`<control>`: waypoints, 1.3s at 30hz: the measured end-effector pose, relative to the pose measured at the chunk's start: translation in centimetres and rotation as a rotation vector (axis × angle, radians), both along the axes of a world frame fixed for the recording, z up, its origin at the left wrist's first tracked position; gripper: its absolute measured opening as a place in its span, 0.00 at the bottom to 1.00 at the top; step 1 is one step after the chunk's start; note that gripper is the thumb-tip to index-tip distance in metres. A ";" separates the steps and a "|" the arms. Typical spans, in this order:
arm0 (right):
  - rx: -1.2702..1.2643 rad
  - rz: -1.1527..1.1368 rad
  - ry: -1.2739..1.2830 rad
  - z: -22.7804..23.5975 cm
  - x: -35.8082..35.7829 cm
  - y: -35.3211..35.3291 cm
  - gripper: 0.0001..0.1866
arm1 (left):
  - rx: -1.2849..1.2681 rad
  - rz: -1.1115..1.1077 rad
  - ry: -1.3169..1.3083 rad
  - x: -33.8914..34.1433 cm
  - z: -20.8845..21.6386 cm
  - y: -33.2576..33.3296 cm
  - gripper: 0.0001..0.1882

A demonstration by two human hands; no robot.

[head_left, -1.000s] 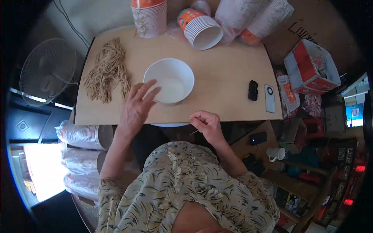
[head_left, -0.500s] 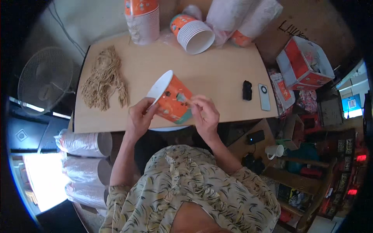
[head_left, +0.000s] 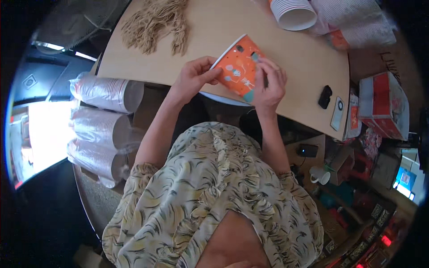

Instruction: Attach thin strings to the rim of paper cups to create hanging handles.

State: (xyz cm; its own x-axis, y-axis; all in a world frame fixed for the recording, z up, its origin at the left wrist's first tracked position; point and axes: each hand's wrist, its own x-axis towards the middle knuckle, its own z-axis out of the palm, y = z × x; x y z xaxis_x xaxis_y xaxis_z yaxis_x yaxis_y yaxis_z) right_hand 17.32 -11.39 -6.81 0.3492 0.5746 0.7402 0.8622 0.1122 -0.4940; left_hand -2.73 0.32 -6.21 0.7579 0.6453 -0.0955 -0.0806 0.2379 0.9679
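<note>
At the left of my feed I make out a dim wire-mesh fan (head_left: 73, 22), and below it clear-plastic-wrapped stacks of white paper cups (head_left: 99, 129) lying on their sides. A loose bundle of tan, stringy strands (head_left: 156, 27) rests on the pale wood-topped table (head_left: 219, 20). Next comes the left hand (head_left: 192, 79), its thumb on the outer wall and its fingers behind, closed on the rim of an orange paper cup with a teal base (head_left: 237, 67). I see that cup tilted above the table's near edge, mouth turned up and left. The right hand (head_left: 271, 85) has bent fingers against the cup's other side, thumb slightly apart; I cannot tell whether it grips anything. Further right lie a nested row of white paper cups (head_left: 295, 12), a small black object (head_left: 325, 97), a pale flat slab with a dark round spot (head_left: 337, 115), a white mug (head_left: 320, 175) and a red-and-white cardboard box (head_left: 384, 105).

Half a second ago both hands were already on the tilted cup; a second ago it stood upright on the table. My view has shifted since, so the table sits higher.
</note>
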 end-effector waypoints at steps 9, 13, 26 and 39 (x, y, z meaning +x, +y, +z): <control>-0.007 -0.017 -0.009 0.1 -0.1 0.2 0.07 | 0.001 -0.010 -0.022 0.2 0.2 0.2 0.15; -0.023 -0.020 -0.041 0.1 -0.4 -0.2 0.08 | 0.033 -0.041 0.028 0.5 1.2 0.6 0.17; -0.064 0.041 0.106 1.3 -1.9 -1.8 0.07 | 0.206 0.054 0.158 0.6 3.8 -1.0 0.15; -0.085 0.192 0.687 4.6 -3.9 -3.1 0.05 | 0.553 0.210 0.173 0.9 4.4 -2.1 0.11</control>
State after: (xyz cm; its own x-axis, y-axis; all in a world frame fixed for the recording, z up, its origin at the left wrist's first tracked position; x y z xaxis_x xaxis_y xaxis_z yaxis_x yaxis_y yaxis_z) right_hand 13.38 -14.49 -2.21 0.6075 0.7182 0.3394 0.3220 0.1679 -0.9317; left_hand -1.85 -1.76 -1.82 0.6127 0.7681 0.1859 0.0976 -0.3069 0.9467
